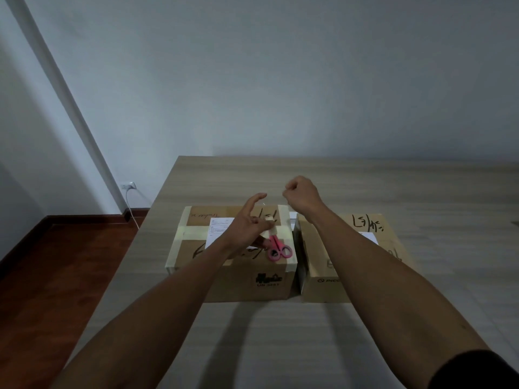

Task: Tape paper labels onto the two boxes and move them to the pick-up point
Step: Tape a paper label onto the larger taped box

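While both cardboard boxes stand side by side on the wooden table (365, 186), the task looks to be in its early part. The left box (233, 279) carries a white paper label (220, 228) on its top, and the right box (331, 276) also shows a white sheet (369, 237), mostly hidden by the forearm. I cannot see clear tape over either label, so the fixing seems not finished, and moving the boxes to the pick-up point is not yet done.

The left hand (247, 223) hovers over the left box with fingers mostly stretched; it seems to touch a small roll of tape (270, 219), but a firm grip I cannot tell. The right hand (302, 196) is curled, thumb and fingers pinched together, probably on a thin transparent strip pulled from the roll. Pink scissors (276, 248) lie on the left box. Both boxes are brown, with old beige tape and black handwriting.
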`<state>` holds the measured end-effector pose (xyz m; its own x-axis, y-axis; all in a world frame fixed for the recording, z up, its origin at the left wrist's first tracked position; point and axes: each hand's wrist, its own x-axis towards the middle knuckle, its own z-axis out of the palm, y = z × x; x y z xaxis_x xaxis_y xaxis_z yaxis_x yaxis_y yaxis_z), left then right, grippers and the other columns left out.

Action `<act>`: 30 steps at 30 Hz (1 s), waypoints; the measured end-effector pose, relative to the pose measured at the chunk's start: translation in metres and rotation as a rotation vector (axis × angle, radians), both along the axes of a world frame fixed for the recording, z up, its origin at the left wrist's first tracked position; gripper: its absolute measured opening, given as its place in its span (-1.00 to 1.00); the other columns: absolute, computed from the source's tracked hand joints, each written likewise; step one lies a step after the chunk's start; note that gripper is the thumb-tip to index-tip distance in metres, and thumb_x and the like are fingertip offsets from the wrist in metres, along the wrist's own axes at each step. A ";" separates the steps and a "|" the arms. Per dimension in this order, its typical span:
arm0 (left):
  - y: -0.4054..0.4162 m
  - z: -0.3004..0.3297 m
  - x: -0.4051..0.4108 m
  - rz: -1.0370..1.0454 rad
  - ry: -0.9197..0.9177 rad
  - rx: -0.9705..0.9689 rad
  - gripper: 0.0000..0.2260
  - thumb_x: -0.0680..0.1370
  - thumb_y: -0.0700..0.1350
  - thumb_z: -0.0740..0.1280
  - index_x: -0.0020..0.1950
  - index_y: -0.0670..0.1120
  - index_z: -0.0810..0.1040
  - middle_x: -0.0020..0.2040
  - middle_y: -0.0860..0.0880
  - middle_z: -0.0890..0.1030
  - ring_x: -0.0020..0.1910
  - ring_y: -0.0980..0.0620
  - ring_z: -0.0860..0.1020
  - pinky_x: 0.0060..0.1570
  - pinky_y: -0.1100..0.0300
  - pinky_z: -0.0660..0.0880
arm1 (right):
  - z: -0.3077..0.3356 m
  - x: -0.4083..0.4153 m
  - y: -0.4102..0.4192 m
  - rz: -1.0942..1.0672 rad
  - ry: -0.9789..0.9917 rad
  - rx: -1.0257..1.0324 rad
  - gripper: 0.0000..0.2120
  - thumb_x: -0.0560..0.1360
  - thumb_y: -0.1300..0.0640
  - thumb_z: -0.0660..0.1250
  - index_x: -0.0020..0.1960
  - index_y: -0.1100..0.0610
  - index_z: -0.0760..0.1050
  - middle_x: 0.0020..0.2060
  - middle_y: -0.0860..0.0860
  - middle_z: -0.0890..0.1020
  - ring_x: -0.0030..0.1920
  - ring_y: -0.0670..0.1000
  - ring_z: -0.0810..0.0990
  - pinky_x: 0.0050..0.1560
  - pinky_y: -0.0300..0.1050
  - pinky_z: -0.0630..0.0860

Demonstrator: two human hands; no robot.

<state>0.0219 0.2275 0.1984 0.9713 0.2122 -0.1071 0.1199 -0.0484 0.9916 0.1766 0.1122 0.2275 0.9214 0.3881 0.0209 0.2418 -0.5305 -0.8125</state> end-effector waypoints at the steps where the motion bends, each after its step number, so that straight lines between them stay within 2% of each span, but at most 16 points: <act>1: 0.004 -0.003 -0.002 0.006 0.002 0.009 -0.33 0.60 -0.28 0.41 0.54 0.25 0.24 -0.06 -0.38 0.62 -0.26 -0.18 0.67 -0.07 -0.12 0.69 | -0.007 -0.003 -0.003 0.021 -0.006 -0.074 -0.89 0.52 0.27 0.32 -0.05 0.29 0.61 -0.03 0.20 0.68 0.02 0.21 0.66 0.05 0.10 0.60; 4: 0.019 -0.009 -0.007 0.028 0.001 0.059 -0.27 0.58 -0.33 0.41 0.57 0.20 0.20 -0.16 -0.35 0.56 -0.23 -0.24 0.66 -0.03 -0.17 0.68 | -0.023 -0.014 -0.009 0.132 0.059 -0.246 -0.82 0.47 0.28 0.39 -0.09 0.43 0.64 -0.08 0.33 0.70 -0.03 0.27 0.69 0.00 0.15 0.64; 6: 0.026 -0.011 -0.010 0.057 0.004 0.083 -0.28 0.58 -0.35 0.40 0.58 0.17 0.20 -0.15 -0.44 0.54 -0.22 -0.25 0.65 -0.09 -0.11 0.68 | -0.026 -0.025 -0.012 0.201 0.102 -0.375 -0.79 0.43 0.24 0.49 -0.13 0.43 0.65 -0.15 0.31 0.70 -0.10 0.24 0.70 -0.10 0.12 0.64; 8: 0.032 -0.012 -0.011 0.077 0.000 0.103 -0.28 0.59 -0.36 0.39 0.59 0.15 0.19 -0.19 -0.39 0.52 -0.23 -0.25 0.63 -0.11 -0.08 0.66 | -0.026 -0.035 -0.014 0.236 0.117 -0.473 -0.74 0.40 0.21 0.55 -0.34 0.32 0.55 -0.38 0.18 0.58 -0.34 0.14 0.58 -0.35 -0.03 0.49; 10: 0.036 -0.013 -0.012 0.100 -0.016 0.101 -0.29 0.59 -0.37 0.37 0.60 0.13 0.19 -0.21 -0.28 0.49 -0.23 -0.24 0.56 -0.22 0.05 0.67 | -0.027 -0.043 -0.017 0.244 0.127 -0.532 -0.60 0.39 0.18 0.56 -0.40 0.18 0.35 -0.45 0.07 0.38 -0.45 0.04 0.36 -0.42 -0.13 0.28; 11: 0.038 -0.013 -0.012 0.109 -0.023 0.103 -0.29 0.59 -0.38 0.37 0.60 0.12 0.20 -0.20 -0.27 0.49 -0.23 -0.24 0.53 -0.28 0.14 0.63 | -0.028 -0.047 -0.018 0.236 0.124 -0.566 -0.59 0.38 0.16 0.57 -0.37 0.15 0.33 -0.42 0.06 0.37 -0.44 0.03 0.34 -0.42 -0.14 0.26; 13: 0.039 -0.015 -0.012 0.113 -0.024 0.118 -0.29 0.59 -0.37 0.37 0.60 0.13 0.19 -0.19 -0.26 0.50 -0.23 -0.23 0.54 -0.29 0.21 0.60 | -0.032 -0.052 -0.017 0.211 0.144 -0.620 -0.62 0.34 0.13 0.62 -0.30 0.16 0.39 -0.37 0.06 0.47 -0.38 0.02 0.44 -0.38 -0.12 0.37; 15: 0.039 -0.017 -0.013 0.102 -0.018 0.134 -0.30 0.59 -0.35 0.37 0.58 0.16 0.20 -0.19 -0.24 0.49 -0.25 -0.21 0.59 -0.25 0.16 0.63 | -0.036 -0.057 -0.016 0.200 0.165 -0.648 -0.60 0.28 0.06 0.67 -0.22 0.17 0.47 -0.27 0.06 0.58 -0.24 0.05 0.58 -0.22 -0.04 0.54; 17: 0.039 -0.019 -0.014 0.098 -0.018 0.147 -0.31 0.60 -0.33 0.38 0.57 0.17 0.20 -0.20 -0.24 0.49 -0.26 -0.18 0.63 -0.16 0.08 0.64 | -0.044 -0.061 -0.016 0.167 0.151 -0.659 -0.55 0.24 -0.01 0.70 -0.18 0.14 0.47 -0.20 0.06 0.61 -0.12 0.10 0.64 -0.07 0.01 0.61; 19: 0.039 -0.021 -0.015 0.098 -0.015 0.162 -0.32 0.60 -0.32 0.38 0.57 0.18 0.20 -0.20 -0.30 0.50 -0.25 -0.17 0.66 -0.09 0.01 0.65 | -0.048 -0.067 -0.014 0.118 0.135 -0.651 -0.56 0.25 0.00 0.69 -0.18 0.13 0.46 -0.17 0.08 0.63 -0.11 0.11 0.65 -0.04 0.04 0.65; 21: 0.040 -0.021 -0.018 0.097 -0.008 0.180 -0.32 0.60 -0.30 0.38 0.57 0.19 0.20 -0.14 -0.45 0.53 -0.24 -0.15 0.69 -0.08 0.00 0.66 | -0.047 -0.074 -0.011 0.081 0.131 -0.654 -0.63 0.27 0.08 0.65 -0.19 0.14 0.47 -0.15 0.09 0.63 -0.14 0.11 0.65 -0.09 0.01 0.66; 24: 0.042 -0.021 -0.022 0.095 -0.009 0.170 -0.32 0.60 -0.30 0.38 0.57 0.19 0.20 -0.02 -0.50 0.56 -0.22 -0.16 0.70 -0.15 0.11 0.65 | -0.041 -0.082 -0.009 0.053 0.069 -0.710 -0.69 0.28 0.20 0.56 -0.18 0.17 0.42 -0.22 0.07 0.55 -0.16 0.11 0.61 -0.23 -0.07 0.54; 26: 0.045 -0.021 -0.025 0.089 -0.013 0.177 -0.32 0.60 -0.30 0.38 0.57 0.20 0.20 -0.02 -0.50 0.57 -0.19 -0.21 0.71 -0.15 0.10 0.64 | -0.039 -0.083 -0.008 0.051 0.035 -0.724 -0.64 0.31 0.21 0.59 -0.08 0.18 0.42 -0.21 0.06 0.52 -0.08 0.14 0.61 -0.12 -0.04 0.56; 28: 0.051 -0.020 -0.028 0.083 -0.015 0.187 -0.31 0.60 -0.30 0.39 0.57 0.19 0.19 -0.06 -0.48 0.58 -0.14 -0.26 0.71 -0.12 0.07 0.64 | -0.037 -0.082 -0.008 0.046 -0.006 -0.727 -0.58 0.34 0.16 0.61 0.00 0.18 0.42 -0.08 0.10 0.57 0.03 0.17 0.63 0.07 0.02 0.59; 30: 0.057 -0.019 -0.030 0.077 -0.016 0.193 -0.31 0.60 -0.30 0.39 0.57 0.19 0.19 -0.11 -0.46 0.59 -0.15 -0.25 0.71 -0.11 0.05 0.64 | -0.035 -0.078 -0.008 0.021 -0.038 -0.690 -0.61 0.39 0.11 0.59 0.02 0.17 0.42 0.03 0.14 0.61 0.07 0.18 0.62 0.05 0.00 0.57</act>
<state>-0.0082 0.2843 0.1793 0.9527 0.3009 -0.0415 0.1144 -0.2290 0.9667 0.0988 0.1040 0.1923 0.9171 0.3419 -0.2050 0.2793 -0.9180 -0.2816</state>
